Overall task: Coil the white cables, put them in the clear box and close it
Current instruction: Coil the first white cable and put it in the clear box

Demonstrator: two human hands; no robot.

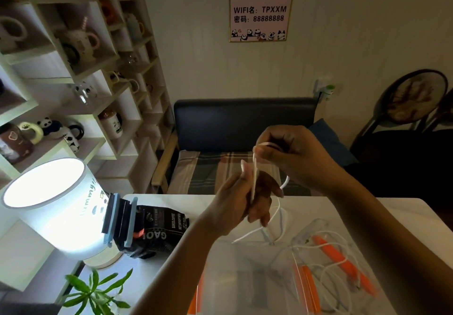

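In the head view, the left hand [247, 199] is raised above the white table [404, 211] with its fingers held together, and a thin white cable [255, 180] runs up across them. The right hand [291, 155] pinches the top of this cable between thumb and fingers, so the winding seems to be in progress. The loose end hangs down to the table. The clear plastic box with orange clips [245, 278] stands open below; its lid [343, 265] lies beside it with another white cable [328, 269] on it, not coiled. Coiling, packing and closing all remain, I think.
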